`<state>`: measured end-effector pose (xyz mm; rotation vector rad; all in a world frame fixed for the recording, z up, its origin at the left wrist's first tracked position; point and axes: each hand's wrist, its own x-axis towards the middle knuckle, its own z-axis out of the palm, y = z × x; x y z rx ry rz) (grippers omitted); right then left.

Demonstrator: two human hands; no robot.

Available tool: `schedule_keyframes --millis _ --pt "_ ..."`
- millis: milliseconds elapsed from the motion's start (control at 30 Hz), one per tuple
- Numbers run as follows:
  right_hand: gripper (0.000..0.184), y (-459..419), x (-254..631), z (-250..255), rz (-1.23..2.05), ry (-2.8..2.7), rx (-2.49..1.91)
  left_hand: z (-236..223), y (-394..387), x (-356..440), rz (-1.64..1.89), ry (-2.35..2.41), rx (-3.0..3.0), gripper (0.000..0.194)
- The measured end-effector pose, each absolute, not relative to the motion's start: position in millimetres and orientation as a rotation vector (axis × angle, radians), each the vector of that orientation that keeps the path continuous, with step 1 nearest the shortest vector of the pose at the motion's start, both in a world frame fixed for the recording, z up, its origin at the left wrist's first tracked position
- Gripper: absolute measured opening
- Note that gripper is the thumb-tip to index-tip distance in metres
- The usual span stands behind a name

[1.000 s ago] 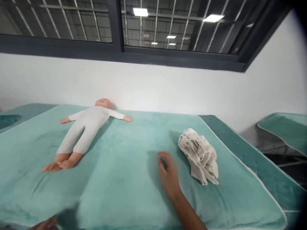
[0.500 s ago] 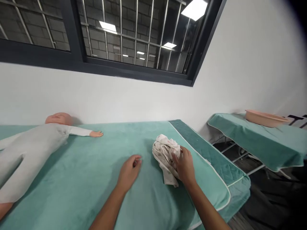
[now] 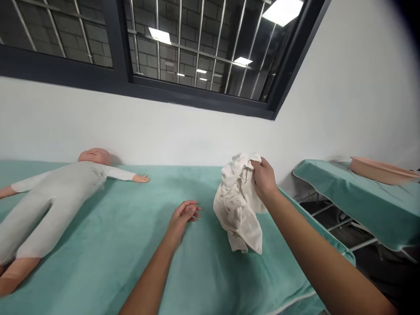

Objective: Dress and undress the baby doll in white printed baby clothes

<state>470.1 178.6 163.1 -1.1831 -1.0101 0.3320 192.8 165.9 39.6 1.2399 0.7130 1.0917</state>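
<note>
My right hand (image 3: 265,178) grips the top edge of a crumpled white cloth (image 3: 238,205) with a small scattered print. The cloth hangs in loose folds from my closed fingers, its lower end close to the green bed cover; whether it touches cannot be told. To the left of it, my left hand (image 3: 184,217) hovers low over the cover, fingers loosely curled and slightly apart, holding nothing. A baby doll (image 3: 70,181) in a white long-sleeved suit lies on its back at the left, one arm stretched toward the middle.
A green padded cover (image 3: 131,258) spreads over the bed below my hands. Behind it is a white wall (image 3: 183,135) with a dark-framed, barred window (image 3: 197,94). On the right, a second green-covered table (image 3: 357,201) bears a peach-coloured basin (image 3: 382,170).
My right hand has lifted the cloth from the cover, and its bundle has loosened into a hanging shape. My left hand has shifted slightly, fingers a little more spread. The view has turned slightly left.
</note>
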Motion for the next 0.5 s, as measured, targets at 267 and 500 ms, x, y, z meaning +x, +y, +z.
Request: schedule_keyframes --millis 267,500 --pt "0.019 181.5 376.8 204.5 0.342 -1.689 -1.165 36.9 160.9 196.9 1.083 0.532 0.964 0.075" --pt "0.016 125.4 321.3 141.8 -0.203 -2.071 -1.329 28.1 172.1 196.2 1.293 0.583 0.651 0.045"
